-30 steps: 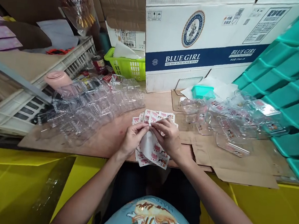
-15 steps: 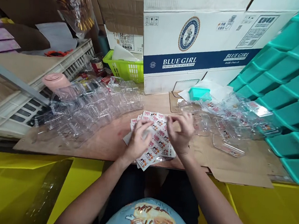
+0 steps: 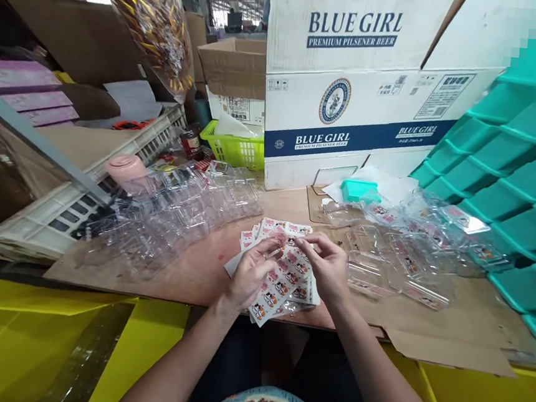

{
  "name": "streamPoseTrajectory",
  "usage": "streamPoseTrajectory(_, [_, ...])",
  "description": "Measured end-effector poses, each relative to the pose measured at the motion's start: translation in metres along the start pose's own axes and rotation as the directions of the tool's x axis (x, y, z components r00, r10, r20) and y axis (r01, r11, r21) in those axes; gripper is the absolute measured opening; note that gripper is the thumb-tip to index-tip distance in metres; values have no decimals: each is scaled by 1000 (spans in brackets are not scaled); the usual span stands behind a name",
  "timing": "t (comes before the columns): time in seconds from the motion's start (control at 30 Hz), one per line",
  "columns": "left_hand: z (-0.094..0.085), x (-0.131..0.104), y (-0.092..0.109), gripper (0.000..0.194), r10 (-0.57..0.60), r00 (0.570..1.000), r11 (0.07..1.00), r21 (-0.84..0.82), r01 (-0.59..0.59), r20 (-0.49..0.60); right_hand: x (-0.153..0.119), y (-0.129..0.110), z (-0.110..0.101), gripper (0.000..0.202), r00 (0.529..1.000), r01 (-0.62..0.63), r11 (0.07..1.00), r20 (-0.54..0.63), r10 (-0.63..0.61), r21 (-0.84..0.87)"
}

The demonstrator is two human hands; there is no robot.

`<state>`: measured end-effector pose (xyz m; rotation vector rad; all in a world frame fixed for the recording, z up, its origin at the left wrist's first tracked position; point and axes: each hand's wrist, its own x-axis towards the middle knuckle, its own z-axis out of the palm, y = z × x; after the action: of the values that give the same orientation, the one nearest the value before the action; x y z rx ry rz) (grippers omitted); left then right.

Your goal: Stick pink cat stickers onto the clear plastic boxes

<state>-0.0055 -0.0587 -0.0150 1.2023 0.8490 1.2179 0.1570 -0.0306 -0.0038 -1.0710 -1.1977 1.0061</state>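
Observation:
Over the middle of the bench, my left hand and my right hand come close together with fingertips pinched. Something small, perhaps clear, seems to be between them, but I cannot make it out. Directly beneath lies a loose stack of white sticker sheets printed with orange-and-black cat figures and pink marks. The sheets overlap at angles, and one corner hangs over the bench's front edge. To the right of my right hand are clear plastic lids or cases bearing similar cat stickers.
On the left, many clear plastic cases are piled by a pink lidded container and a white crate. A large beer carton stands behind, beside a lime basket. Teal trays are stacked right; a person partly shows beyond.
My left hand has lifted from the sheets, and my right fingers have lowered to meet it. One more clear case lies right of my right hand. The view has tilted up slightly.

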Motion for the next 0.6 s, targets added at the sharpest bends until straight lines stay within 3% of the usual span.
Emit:
streamPoseTrajectory(0.07, [-10, 8, -1, 52, 121, 988, 952, 293, -89, -93, 1, -5, -5, 17, 982, 126, 990, -132, -135, -69])
streamPoseTrajectory(0.1, [-18, 16, 0, 50, 214, 969, 874, 468, -132, -127, 1, -9, -8, 15, 967, 170, 980, -176, -187, -103])
streamPoseTrajectory(0.17, [-37, 41, 6, 42, 371, 923, 614, 772, -164, -100, -1, -17, -11, 14, 953, 203, 971, -202, -225, -124])
streamPoseTrajectory(0.27, [-61, 86, 13, 36, 350, 937, 162, 983, -86, 25, -6, -25, -4, 48, 983, 163, 983, -68, -168, -81])
streamPoseTrajectory(0.33, [-70, 111, 15, 49, 307, 951, 1, 1000, -26, 24, -4, -23, 7, 69, 990, 140, 987, 45, -136, -80])
streamPoseTrajectory(0.43, [-75, 124, 13, 56, 303, 952, -35, 999, -19, 29, 17, -9, 29, 82, 986, 149, 973, 102, -133, -174])
streamPoseTrajectory(0.6, [-84, 108, 14, 53, 282, 955, -70, 994, -78, 95, 86, 26, 71, 106, 992, 85, 895, 125, -33, -438])
